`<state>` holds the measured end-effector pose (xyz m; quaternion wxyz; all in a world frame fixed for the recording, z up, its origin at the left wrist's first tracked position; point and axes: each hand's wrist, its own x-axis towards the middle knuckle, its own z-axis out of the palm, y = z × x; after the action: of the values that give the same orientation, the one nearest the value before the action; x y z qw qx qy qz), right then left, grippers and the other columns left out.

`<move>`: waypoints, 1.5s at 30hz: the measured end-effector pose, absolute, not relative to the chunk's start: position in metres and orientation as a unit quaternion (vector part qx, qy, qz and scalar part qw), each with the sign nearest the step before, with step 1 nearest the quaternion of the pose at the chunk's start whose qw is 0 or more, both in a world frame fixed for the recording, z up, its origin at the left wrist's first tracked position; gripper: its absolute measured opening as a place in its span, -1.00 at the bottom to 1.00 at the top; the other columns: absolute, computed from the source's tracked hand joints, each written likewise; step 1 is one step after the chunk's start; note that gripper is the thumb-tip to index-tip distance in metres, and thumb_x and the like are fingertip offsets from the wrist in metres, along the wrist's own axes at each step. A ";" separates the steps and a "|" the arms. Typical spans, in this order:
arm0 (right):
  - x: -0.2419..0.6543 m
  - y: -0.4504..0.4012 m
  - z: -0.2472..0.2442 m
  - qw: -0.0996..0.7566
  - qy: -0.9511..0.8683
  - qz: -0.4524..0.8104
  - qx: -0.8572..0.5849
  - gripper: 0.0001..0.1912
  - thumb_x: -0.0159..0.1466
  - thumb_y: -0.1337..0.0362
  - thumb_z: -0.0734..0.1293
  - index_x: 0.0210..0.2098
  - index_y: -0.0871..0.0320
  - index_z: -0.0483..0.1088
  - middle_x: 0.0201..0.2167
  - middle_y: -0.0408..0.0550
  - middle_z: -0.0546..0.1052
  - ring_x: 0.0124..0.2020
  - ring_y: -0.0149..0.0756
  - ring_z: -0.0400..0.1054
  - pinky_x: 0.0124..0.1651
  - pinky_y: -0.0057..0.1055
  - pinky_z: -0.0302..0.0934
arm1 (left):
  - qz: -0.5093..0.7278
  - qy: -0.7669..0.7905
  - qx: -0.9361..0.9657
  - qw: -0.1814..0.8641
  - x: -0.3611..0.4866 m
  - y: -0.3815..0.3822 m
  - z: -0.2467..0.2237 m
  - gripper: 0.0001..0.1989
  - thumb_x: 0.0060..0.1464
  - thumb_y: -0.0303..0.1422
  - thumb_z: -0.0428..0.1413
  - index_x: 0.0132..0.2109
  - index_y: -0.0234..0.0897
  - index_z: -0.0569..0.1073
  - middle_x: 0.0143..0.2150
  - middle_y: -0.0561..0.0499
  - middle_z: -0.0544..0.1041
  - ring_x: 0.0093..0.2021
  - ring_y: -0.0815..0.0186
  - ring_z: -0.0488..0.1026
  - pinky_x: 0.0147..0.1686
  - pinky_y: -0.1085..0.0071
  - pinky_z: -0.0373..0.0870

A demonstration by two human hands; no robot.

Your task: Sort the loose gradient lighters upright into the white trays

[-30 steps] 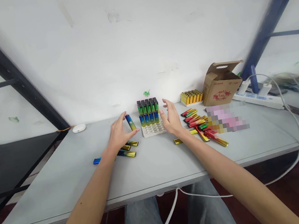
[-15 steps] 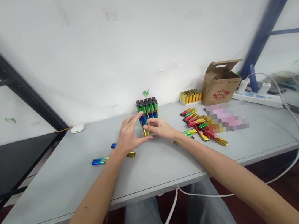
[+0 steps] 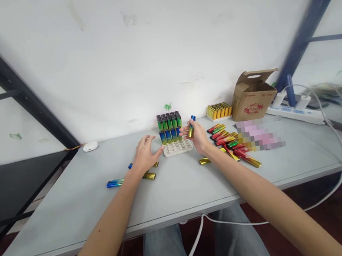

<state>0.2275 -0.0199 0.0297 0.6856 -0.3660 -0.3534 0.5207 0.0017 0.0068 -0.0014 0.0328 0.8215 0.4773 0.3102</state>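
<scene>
A blue-and-gold lighter (image 3: pixel 190 130) is held upright and slightly tilted in the fingers of my right hand (image 3: pixel 201 139), just right of a white holed tray (image 3: pixel 177 148). In the back of that tray stand rows of green lighters (image 3: pixel 169 122) with black tops, and before them a row of blue-and-gold lighters (image 3: pixel 168 136). The tray's front holes show bare. My left hand (image 3: pixel 144 154) is by the tray's left front corner, thumb and fingers apart, holding nothing. Below it lie loose blue-and-gold lighters (image 3: pixel 115 183), partly hidden by my wrist.
A pile of red, green and gold lighters (image 3: pixel 226 138) lies right of my right hand. Behind it stand a tray of yellow lighters (image 3: pixel 219 110), an open cardboard box (image 3: pixel 249 103) and a power strip (image 3: pixel 297 112). A white case (image 3: pixel 90 146) sits at the back left. A white cable (image 3: pixel 340 146) hangs over the front edge.
My right hand has moved right and up from the tray with a blue-and-gold lighter. My left hand has drawn back left with its fingers apart, uncovering the tray's front holes.
</scene>
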 end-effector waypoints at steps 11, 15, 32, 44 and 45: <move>0.229 -0.022 0.028 0.637 -0.363 0.617 -0.286 -0.72 0.13 0.24 0.46 -0.23 0.08 0.34 -0.50 -0.28 0.46 -0.59 -0.52 0.26 -0.54 -0.58 0.15 | 0.237 0.499 0.831 0.059 0.002 0.008 -0.005 -0.46 0.22 -0.02 -0.05 0.18 -0.26 0.33 0.20 -0.20 0.32 0.22 -0.01 0.26 0.21 0.07 0.18; 0.231 -0.022 0.030 0.625 -0.353 0.646 -0.259 -0.71 0.22 0.01 0.35 -0.32 0.10 0.33 -0.57 -0.28 0.30 -0.62 -0.50 0.14 -0.53 -0.53 0.13 | 0.238 0.509 0.824 0.067 0.002 0.005 -0.003 -0.38 0.24 -0.01 -0.09 0.30 -0.29 0.19 0.24 -0.23 0.31 0.25 -0.05 0.22 0.20 0.02 0.17; 0.229 -0.020 0.026 0.581 -0.343 0.687 -0.269 -0.62 0.36 0.00 0.02 -0.48 0.08 0.12 -0.63 -0.28 0.03 -0.65 -0.42 -0.03 -0.53 -0.50 0.13 | 0.230 0.525 0.818 0.053 0.002 0.009 -0.007 -0.38 0.27 -0.02 -0.15 0.31 -0.32 0.21 0.24 -0.26 0.34 0.26 -0.07 0.22 0.19 0.03 0.16; 0.228 -0.021 0.027 0.574 -0.353 0.684 -0.278 -0.69 0.30 0.07 0.04 -0.50 0.08 0.10 -0.65 -0.28 0.02 -0.67 -0.43 -0.09 -0.56 -0.50 0.06 | 0.232 0.520 0.820 0.058 -0.001 0.012 -0.011 -0.43 0.28 -0.01 -0.17 0.26 -0.24 0.29 0.19 -0.20 0.38 0.24 -0.03 0.24 0.19 0.04 0.17; 0.228 -0.021 0.027 0.574 -0.353 0.685 -0.277 -0.69 0.30 0.06 0.04 -0.49 0.08 0.10 -0.65 -0.28 0.03 -0.67 -0.43 -0.08 -0.56 -0.50 0.06 | 0.232 0.519 0.821 0.057 -0.001 0.012 -0.012 -0.43 0.28 -0.01 -0.17 0.25 -0.24 0.30 0.18 -0.20 0.39 0.23 -0.02 0.25 0.18 0.04 0.18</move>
<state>0.2278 -0.0214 0.0266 0.5744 -0.2765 -0.3528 0.6849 -0.0012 0.0123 -0.0116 0.0572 0.8208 0.5187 0.2321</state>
